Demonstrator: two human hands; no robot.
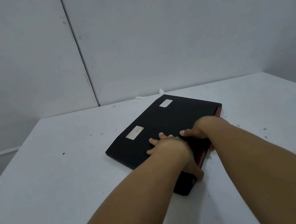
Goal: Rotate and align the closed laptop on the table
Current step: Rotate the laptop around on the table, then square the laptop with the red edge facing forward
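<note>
A closed black laptop [164, 121] with red trim on its right edge and two pale stickers on the lid lies skewed on the white table [58, 182], one corner pointing at the far wall. My left hand [169, 147] rests on the lid, its fingers spread flat and its thumb wrapped over the near right edge. Just to its right, my right hand [201, 128] grips the same right edge, thumb on top and fingers curled under the side. Both forearms reach in from the bottom and hide the laptop's near part.
The table butts against a grey panelled wall [151, 34] at the back. Its left edge drops off at the left. Small white scraps [141, 97] lie by the wall behind the laptop. Dark specks dot the tabletop.
</note>
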